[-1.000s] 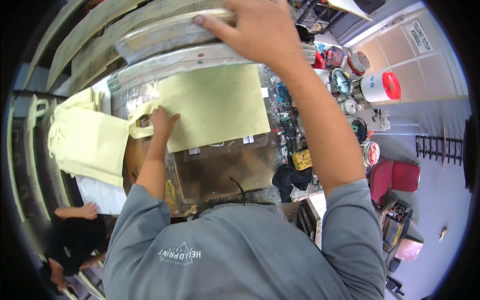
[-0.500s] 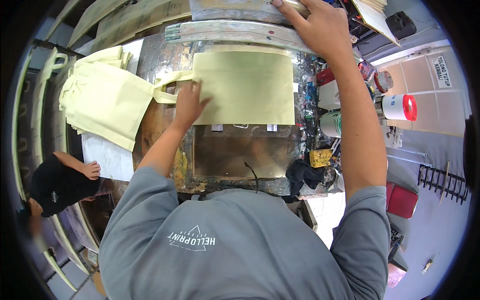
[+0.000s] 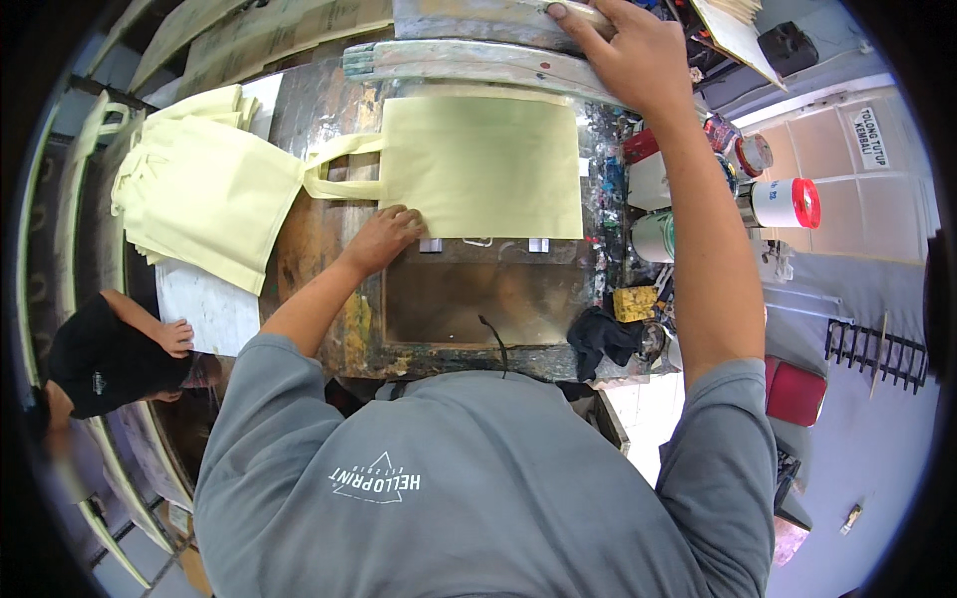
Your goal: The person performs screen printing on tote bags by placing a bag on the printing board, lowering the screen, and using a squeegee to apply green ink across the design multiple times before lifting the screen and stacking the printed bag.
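A pale yellow cloth tote bag [image 3: 483, 164] lies flat on the worktable, its strap handles [image 3: 339, 167] stretching left. My left hand [image 3: 386, 239] rests at the bag's near left corner, fingers extended along its edge and holding nothing that I can see. At the far side, my right hand [image 3: 638, 55] is closed round a pale wooden bar [image 3: 588, 14], which runs out of the picture at the top. Below that bar lies a paint-stained frame rail [image 3: 469, 63]. Left of the bag sits a stack of similar yellow bags [image 3: 204, 184].
Paint pots, among them a white one with a red lid [image 3: 783, 203], stand to the right. A yellow sponge [image 3: 635, 303] and a dark cloth [image 3: 601, 344] lie near the table's right corner. Another person [image 3: 115, 349] is at the left, one hand on a white board [image 3: 214, 314].
My left hand has moved nearer to me, from the bag's left edge to its near left corner. My right hand keeps its grip on the bar.
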A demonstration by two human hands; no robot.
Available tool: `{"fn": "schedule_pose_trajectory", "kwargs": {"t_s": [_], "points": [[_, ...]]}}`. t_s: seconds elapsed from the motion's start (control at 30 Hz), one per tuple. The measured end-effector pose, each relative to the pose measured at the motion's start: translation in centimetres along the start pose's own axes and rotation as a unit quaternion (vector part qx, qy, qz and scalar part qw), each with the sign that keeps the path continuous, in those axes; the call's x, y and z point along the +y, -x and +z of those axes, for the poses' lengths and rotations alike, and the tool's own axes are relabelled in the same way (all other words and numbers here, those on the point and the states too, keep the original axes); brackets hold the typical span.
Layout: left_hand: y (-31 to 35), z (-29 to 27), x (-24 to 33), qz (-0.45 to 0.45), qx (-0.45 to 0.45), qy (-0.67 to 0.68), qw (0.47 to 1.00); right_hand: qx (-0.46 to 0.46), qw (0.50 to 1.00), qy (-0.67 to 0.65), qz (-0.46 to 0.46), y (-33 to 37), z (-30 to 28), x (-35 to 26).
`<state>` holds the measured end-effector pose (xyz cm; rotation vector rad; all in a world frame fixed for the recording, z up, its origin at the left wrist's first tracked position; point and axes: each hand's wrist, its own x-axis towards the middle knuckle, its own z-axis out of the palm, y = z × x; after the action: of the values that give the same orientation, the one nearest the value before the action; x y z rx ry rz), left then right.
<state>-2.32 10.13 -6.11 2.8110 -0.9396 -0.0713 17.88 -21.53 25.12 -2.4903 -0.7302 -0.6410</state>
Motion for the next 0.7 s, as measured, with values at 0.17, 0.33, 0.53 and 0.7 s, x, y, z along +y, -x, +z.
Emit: {"fn": "schedule_pose_trajectory", "kwargs": {"t_s": [0.17,0.33,0.53,0.7], "points": [[-3.3,-9.5,5.8,-0.234,0.166,0.287,0.914,-0.005,0.990,0.108,-0.088,1.4,0.7,1.6],[-3.4,-14.9,11.0,-0.191,0.285,0.900,0.270,-0.183,0.943,0.239,-0.141,10.5,1.8,0.9],[-1.0,-6.3,13.3,-0.346,0.225,0.860,0.298,-0.244,0.964,0.100,-0.025,19.4,8.5,-0.3],[0.7,-2.6,12.2,-0.364,0.206,0.857,0.300,-0.256,0.965,0.062,0.004,18.1,8.4,1.3]]}}
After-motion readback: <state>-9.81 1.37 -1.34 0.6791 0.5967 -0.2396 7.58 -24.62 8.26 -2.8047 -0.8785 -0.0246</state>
